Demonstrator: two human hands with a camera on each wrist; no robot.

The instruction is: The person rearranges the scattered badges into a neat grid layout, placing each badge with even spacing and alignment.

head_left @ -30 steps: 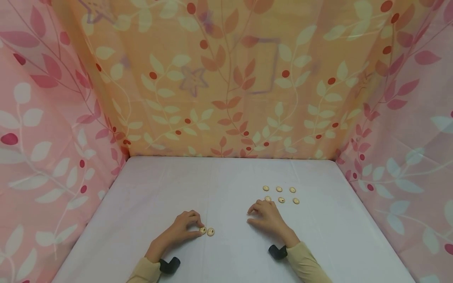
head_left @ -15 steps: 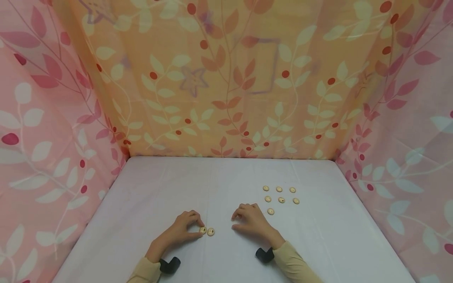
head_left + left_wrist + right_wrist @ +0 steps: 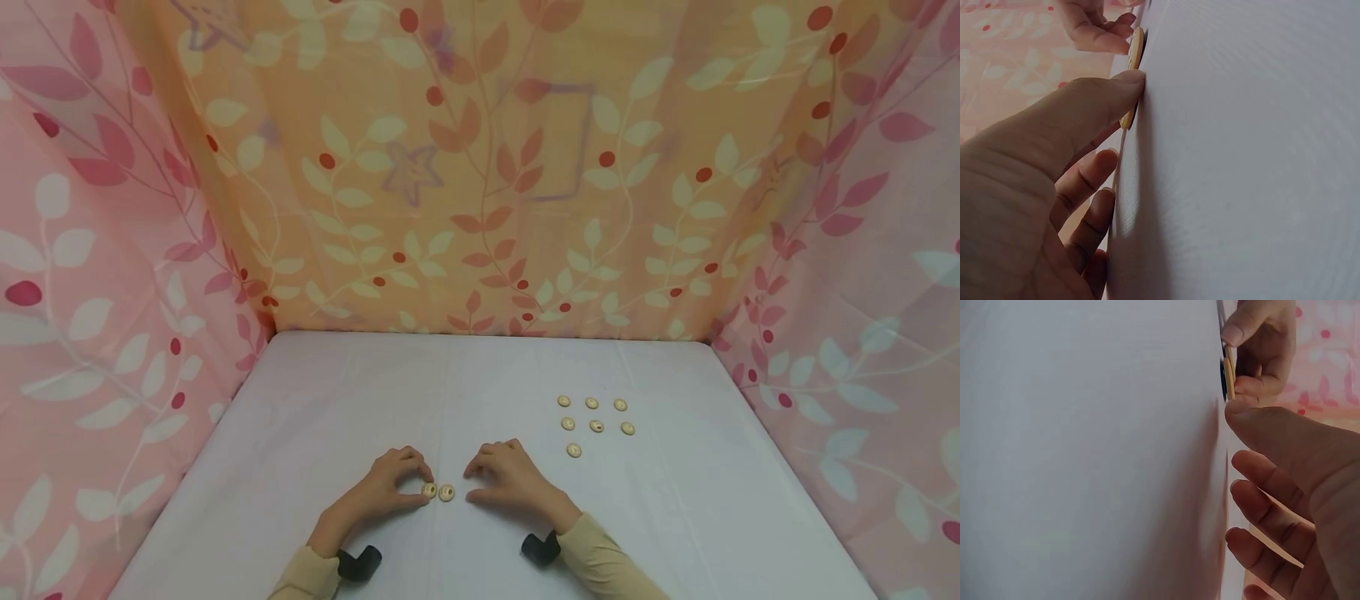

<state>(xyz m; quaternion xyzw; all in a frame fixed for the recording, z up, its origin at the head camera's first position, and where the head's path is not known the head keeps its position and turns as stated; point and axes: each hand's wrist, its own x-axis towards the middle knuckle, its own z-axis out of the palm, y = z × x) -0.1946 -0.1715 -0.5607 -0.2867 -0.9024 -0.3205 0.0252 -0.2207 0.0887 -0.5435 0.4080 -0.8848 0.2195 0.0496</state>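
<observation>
My left hand (image 3: 392, 482) pinches a small round wooden disc (image 3: 429, 490) with a dark mark between thumb and index finger, flat on the white table. Just right of it lies a second disc (image 3: 446, 492), whose edge looks tan in the left wrist view. Beside that second disc is my right hand (image 3: 508, 477), thumb and fingers spread apart with nothing between them. Its thumb (image 3: 1266, 425) comes close to the disc in the right wrist view, though the head view shows a small gap.
Several more discs, including one disc (image 3: 573, 450) nearest me, lie in loose rows at the right of the white table (image 3: 337, 392). Patterned curtains (image 3: 480, 208) stand at the back and both sides. Black devices, one a wrist camera (image 3: 540, 549), hang by both wrists.
My right hand has moved left from the rows of discs to the two discs by my left hand, uncovering one disc in the rows. My left hand has stayed in place.
</observation>
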